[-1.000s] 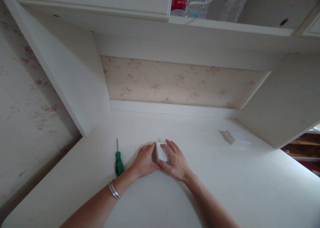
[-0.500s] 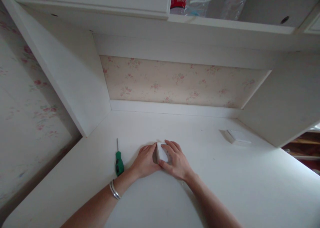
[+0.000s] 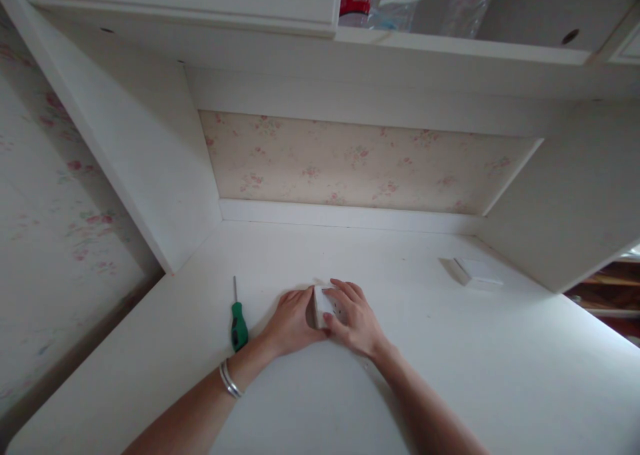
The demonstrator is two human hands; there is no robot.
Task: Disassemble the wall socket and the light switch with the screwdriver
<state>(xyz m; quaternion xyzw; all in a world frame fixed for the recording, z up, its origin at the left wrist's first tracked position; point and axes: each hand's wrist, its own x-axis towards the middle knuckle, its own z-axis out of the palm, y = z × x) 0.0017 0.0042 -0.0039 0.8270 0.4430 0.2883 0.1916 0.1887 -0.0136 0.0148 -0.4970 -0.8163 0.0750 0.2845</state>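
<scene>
Lower centre of frame: left hand, half-curled, grasps white socket by side; right hand loosely closed over its face; green screwdriver lower left.

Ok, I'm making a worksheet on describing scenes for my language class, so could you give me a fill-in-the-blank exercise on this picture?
1. The left hand and the right hand both touch a ____ block with small dark holes.
2. The screwdriver has a ____ handle with black patches.
3. That screwdriver lies nearer the person's ____ hand.
4. The wallpaper behind the desk has a ____ pattern.

Missing words: white; green; left; floral.
</scene>
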